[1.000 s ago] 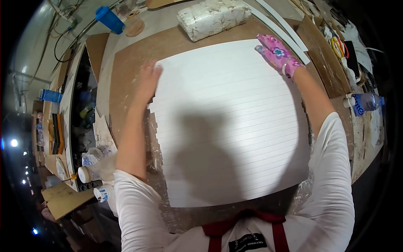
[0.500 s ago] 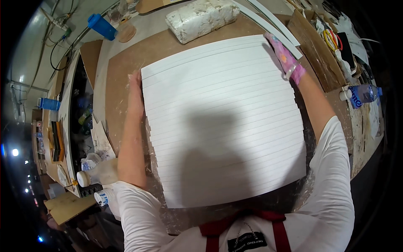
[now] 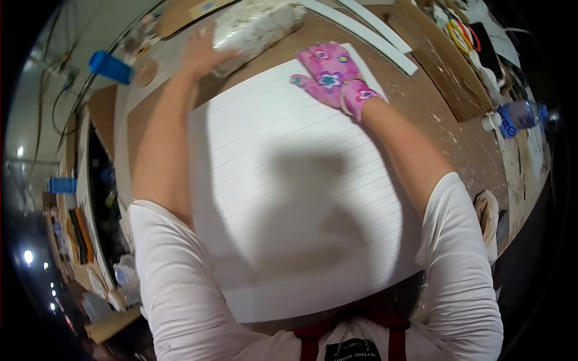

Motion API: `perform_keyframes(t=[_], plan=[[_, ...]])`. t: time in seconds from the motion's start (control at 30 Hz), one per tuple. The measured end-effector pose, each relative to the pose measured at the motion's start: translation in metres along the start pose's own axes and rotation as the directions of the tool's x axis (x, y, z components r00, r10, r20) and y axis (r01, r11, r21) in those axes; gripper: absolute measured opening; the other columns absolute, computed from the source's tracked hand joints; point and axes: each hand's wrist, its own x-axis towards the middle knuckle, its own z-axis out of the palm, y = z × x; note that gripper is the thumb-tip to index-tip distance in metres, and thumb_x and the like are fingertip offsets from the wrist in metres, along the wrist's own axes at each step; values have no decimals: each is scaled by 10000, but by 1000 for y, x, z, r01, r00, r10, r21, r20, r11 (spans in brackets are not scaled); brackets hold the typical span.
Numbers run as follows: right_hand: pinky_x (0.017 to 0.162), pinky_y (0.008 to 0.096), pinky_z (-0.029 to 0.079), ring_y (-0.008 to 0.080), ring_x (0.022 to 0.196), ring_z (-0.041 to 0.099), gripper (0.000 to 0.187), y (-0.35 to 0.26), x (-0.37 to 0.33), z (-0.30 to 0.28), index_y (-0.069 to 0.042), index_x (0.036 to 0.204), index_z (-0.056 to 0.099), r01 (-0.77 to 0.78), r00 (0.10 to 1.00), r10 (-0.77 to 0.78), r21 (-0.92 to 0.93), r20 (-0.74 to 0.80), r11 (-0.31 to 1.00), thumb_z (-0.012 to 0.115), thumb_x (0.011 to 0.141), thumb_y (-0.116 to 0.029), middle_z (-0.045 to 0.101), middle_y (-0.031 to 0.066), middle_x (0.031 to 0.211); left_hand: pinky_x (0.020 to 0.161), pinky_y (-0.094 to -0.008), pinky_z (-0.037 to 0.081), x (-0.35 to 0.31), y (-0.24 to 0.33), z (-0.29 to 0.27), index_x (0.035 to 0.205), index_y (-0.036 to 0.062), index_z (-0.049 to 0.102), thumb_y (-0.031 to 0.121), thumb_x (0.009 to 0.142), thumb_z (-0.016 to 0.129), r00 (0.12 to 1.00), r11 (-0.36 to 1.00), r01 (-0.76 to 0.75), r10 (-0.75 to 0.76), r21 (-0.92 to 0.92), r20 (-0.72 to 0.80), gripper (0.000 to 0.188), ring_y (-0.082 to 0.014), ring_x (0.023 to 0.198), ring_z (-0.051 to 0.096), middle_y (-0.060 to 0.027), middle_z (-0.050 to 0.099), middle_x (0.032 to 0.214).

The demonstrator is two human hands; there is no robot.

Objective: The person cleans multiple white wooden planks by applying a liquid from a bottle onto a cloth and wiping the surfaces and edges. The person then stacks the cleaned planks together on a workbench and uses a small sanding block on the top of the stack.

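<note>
A large white panel (image 3: 289, 210) of narrow strips laid side by side lies in front of me, with thin lines running across it. My right hand (image 3: 328, 75), in a pink flowered glove, lies flat near the panel's far right corner, fingers stretched out. Bare and slightly blurred, my left hand (image 3: 208, 54) reaches past the far left corner with its fingers spread. It is beside a white block wrapped in clear plastic (image 3: 259, 27); its thumb overlaps the wrap, and I cannot tell whether it grips it. The shadow of my head and shoulders falls across the panel.
Two long white strips (image 3: 367, 33) lie at the far right beside a cardboard box (image 3: 442, 60) of tools and scraps. A plastic bottle (image 3: 521, 117) lies at the right. Far left is a blue bottle (image 3: 111, 67). A brown board (image 3: 156, 114) is under the panel.
My left hand has left the panel's left edge and moved up to the wrapped block. My right hand has shifted from the right edge onto the panel's far end.
</note>
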Motion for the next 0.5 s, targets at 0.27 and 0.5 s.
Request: perform_keyframes(t=[0.27,0.5], plan=[[1069,478,318,352,1188,491,539,-4,2,16,-70,1092,636,27,986,25,306,-167,952,550,811,-521,603,160,1181,1110,-453,278,16,-38,-8,1476,30,234,570,662,743,955,1000,-30,26,7,297,1101,-391,1340,355,-253,391,1429],[1134,519,188,383,1281,405,681,-7,-2,23,-13,1224,562,-89,996,85,125,39,988,466,838,-565,514,213,1292,965,-470,408,-46,1,19,1486,188,275,451,874,576,965,980,200,-196,-5,172,731,-450,1141,515,-317,516,1243]])
